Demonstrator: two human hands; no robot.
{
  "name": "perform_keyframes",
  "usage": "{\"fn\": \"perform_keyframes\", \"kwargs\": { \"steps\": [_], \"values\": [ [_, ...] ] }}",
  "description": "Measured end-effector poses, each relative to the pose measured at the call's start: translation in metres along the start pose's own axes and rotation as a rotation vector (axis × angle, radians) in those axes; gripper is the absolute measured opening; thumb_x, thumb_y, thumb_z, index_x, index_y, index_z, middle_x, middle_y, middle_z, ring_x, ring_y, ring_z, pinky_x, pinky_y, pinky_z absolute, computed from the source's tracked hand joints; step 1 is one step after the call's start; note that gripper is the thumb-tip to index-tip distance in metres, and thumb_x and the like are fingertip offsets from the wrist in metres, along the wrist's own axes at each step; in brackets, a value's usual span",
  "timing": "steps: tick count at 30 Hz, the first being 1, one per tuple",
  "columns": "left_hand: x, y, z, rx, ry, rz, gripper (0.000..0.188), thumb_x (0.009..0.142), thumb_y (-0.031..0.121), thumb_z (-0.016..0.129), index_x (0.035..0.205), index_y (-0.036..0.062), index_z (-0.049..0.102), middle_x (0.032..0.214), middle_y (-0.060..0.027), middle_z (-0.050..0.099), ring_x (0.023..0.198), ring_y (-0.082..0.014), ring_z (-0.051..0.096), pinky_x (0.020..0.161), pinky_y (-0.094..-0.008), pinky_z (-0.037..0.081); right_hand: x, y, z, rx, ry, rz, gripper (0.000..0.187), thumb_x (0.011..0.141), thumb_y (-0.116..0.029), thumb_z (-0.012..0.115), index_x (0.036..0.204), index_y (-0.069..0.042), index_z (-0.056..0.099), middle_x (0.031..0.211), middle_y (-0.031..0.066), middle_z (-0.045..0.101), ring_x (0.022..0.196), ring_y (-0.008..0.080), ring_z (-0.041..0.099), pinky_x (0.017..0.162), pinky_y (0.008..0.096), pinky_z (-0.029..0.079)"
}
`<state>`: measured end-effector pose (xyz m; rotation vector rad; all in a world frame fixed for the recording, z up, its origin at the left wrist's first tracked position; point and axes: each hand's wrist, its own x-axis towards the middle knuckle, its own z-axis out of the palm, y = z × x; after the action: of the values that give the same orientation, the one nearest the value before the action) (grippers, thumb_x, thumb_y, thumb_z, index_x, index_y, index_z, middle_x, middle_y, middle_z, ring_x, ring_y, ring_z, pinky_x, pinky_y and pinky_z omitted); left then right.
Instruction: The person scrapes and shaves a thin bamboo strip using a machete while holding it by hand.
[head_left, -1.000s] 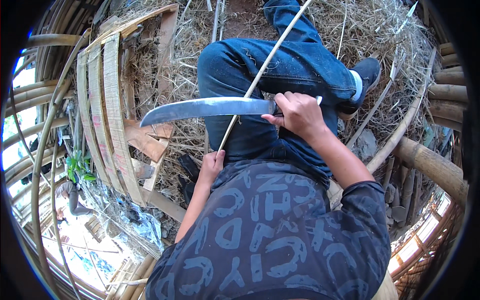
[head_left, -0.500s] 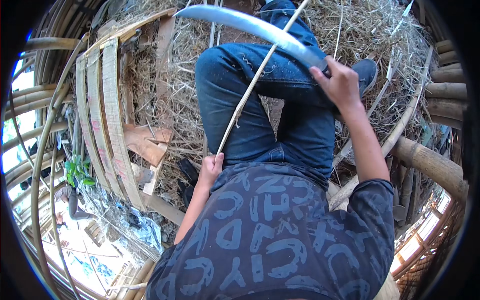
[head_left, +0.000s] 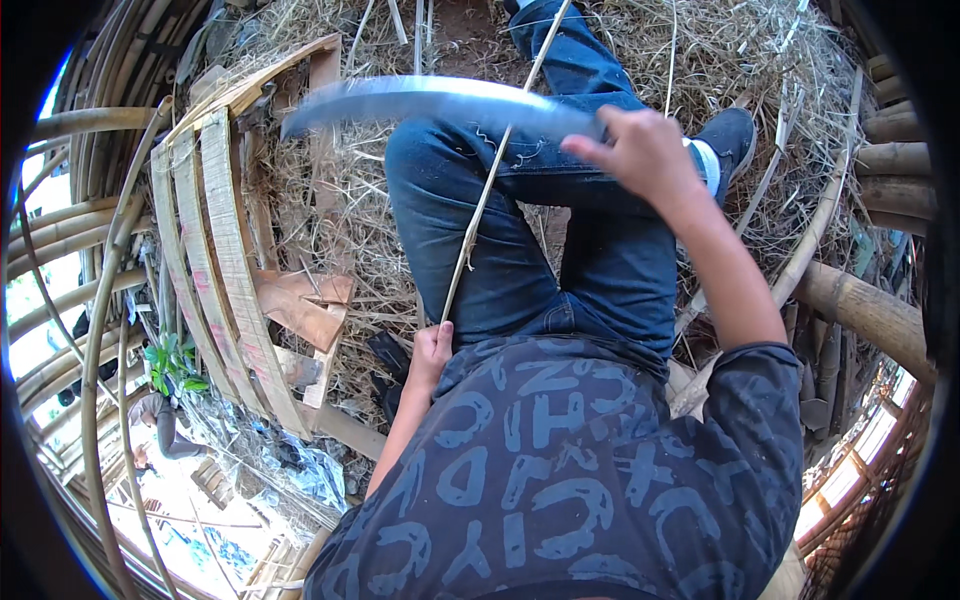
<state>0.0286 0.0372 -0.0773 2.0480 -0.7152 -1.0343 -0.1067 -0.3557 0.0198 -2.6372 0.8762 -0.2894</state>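
My left hand (head_left: 432, 348), at my left hip, is closed round the near end of a long thin bamboo strip (head_left: 487, 190). The strip slants away over my left thigh and past my far foot, with a few frayed fibres on it. My right hand (head_left: 650, 150) grips the handle of a curved, sickle-like blade (head_left: 430, 98) above my bent right leg. Its handle is mostly hidden by my fingers. The blade points left, crosses the strip over my knees, and looks smeared by motion toward its tip. I cannot tell whether it touches the strip.
To my left stands a wooden slatted frame (head_left: 232, 250) with broken board pieces (head_left: 300, 305) beside it. Dry straw (head_left: 340, 210) covers the ground. Thick bamboo poles (head_left: 865, 310) flank me on the right. A person (head_left: 170, 430) is at the far lower left, near plastic sheeting (head_left: 315, 470).
The blade and my right hand have moved down and left, nearer to me along the strip. My left hand still holds the strip's end. The whole view has shifted slightly.
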Motion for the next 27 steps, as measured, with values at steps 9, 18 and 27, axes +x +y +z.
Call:
{"fn": "perform_keyframes", "kwargs": {
  "steps": [9,18,27],
  "values": [
    [0.001,-0.009,0.001,0.008,-0.001,0.027,0.062,0.096,0.045,0.048,0.057,-0.0026,0.041,0.048,-0.0058,0.033,0.051,-0.0107,0.033,0.044,-0.0366,0.027,0.002,-0.020,0.000,-0.020,-0.027,-0.059,0.076,0.076,-0.076,0.051,0.068,-0.002,0.064,0.059,0.0178,0.062,0.059,0.0344,0.065,0.056,0.0422,0.052],
    [0.002,0.003,0.002,-0.015,0.008,0.006,0.058,0.095,0.042,0.052,0.056,-0.0012,0.045,0.047,-0.0051,0.037,0.050,-0.0107,0.037,0.044,-0.0355,0.031,0.038,0.038,-0.021,-0.040,0.048,0.217,0.074,0.075,-0.074,0.054,0.072,-0.001,0.067,0.062,0.0179,0.064,0.062,0.0335,0.067,0.062,0.0422,0.054],
    [0.005,0.003,-0.005,0.005,-0.057,-0.012,0.060,0.097,0.042,0.047,0.057,-0.0027,0.041,0.049,-0.0071,0.035,0.052,-0.0114,0.034,0.046,-0.0370,0.028,0.025,-0.015,0.011,-0.014,-0.086,-0.168,0.078,0.073,-0.079,0.050,0.062,-0.003,0.064,0.057,0.0179,0.061,0.057,0.0346,0.064,0.055,0.0428,0.051]
  ]
}}
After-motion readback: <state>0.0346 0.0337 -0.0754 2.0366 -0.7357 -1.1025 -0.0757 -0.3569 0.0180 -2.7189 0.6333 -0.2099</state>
